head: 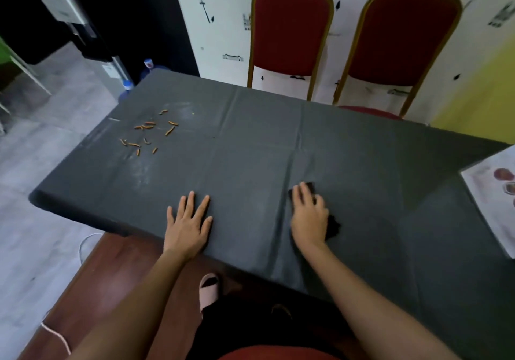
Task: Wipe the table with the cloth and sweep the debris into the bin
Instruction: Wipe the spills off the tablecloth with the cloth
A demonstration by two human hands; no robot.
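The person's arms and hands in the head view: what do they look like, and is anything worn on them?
The left hand and right hand are bare: no gloves, and no ring, watch or bracelet that I can see. The left forearm and right forearm show no sleeve as far as the picture's bottom edge.

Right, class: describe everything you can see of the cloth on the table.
The cloth is small, black and soft-looking, lying crumpled on the grey table near its front edge. The right hand presses on it with straight fingers, hiding most of it; only a strip past the fingertips and a ragged corner beside the wrist show.
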